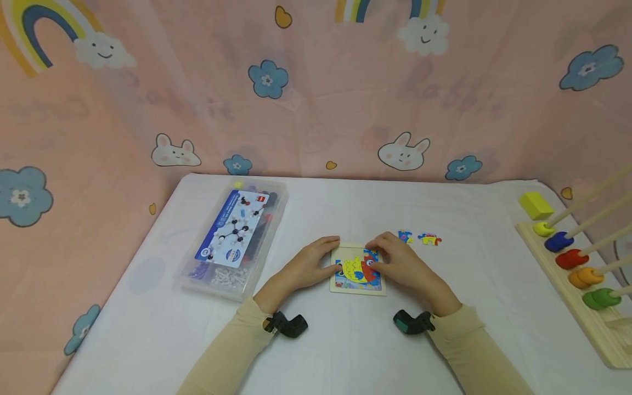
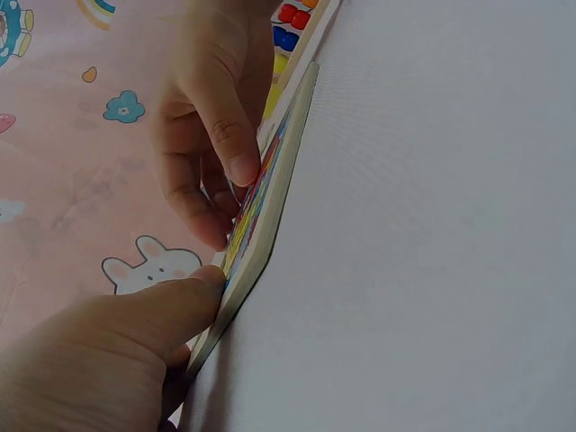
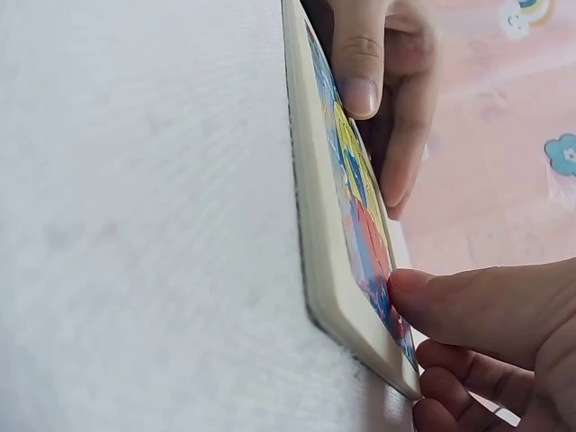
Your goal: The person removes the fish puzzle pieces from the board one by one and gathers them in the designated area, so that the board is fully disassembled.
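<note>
A small square jigsaw puzzle in a pale wooden tray (image 1: 357,292) lies on the white tablecloth between both hands. Its picture shows a yellow and red fish (image 1: 351,269) on blue. At the left edge, my left hand (image 1: 308,263) grips the tray, thumb on the face and fingers along the side. My right hand (image 1: 402,263) holds the opposite edge; its thumb (image 3: 432,301) presses near the red part, and the other fingers curl beside the tray corner. Two loose puzzle pieces, a blue one (image 1: 405,236) and a red and yellow one (image 1: 430,239), lie beyond the right hand.
To the left sits a clear plastic case (image 1: 266,241) of molecular model parts with a printed label. On the right stands a wooden bead rack (image 1: 558,285) with slanted pegs and coloured beads, a yellow block (image 1: 535,206) behind it. A patterned pink curtain (image 1: 316,120) hangs behind the table.
</note>
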`<state>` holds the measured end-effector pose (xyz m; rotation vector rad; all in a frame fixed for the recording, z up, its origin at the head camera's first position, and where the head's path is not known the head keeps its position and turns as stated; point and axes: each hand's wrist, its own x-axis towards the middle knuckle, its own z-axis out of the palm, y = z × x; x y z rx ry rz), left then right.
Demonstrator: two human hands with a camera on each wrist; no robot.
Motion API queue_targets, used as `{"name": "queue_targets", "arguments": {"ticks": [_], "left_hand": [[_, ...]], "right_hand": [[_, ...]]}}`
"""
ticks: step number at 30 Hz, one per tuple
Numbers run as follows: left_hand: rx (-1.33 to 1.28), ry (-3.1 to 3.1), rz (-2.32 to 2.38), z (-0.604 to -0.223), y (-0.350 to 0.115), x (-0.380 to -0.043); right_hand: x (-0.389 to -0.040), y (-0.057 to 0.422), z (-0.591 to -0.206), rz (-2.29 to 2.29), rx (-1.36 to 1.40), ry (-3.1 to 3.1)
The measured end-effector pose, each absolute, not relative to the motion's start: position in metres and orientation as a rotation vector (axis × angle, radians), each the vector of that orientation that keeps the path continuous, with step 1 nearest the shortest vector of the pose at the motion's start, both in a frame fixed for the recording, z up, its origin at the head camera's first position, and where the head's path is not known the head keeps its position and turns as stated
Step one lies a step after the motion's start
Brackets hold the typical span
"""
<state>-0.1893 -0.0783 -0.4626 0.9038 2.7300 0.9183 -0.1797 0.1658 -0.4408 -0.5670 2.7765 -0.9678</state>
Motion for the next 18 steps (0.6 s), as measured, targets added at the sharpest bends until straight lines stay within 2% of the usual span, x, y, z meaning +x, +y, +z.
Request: {"name": "queue_targets", "arguments": {"ticks": [18], "left_hand": [[0.873, 2.714, 0.93, -0.4605, -0.0779, -0.1878]], "right_hand": [[-0.1804, 0.1655, -0.4391, -0.91, -0.646, 2.778]]}}
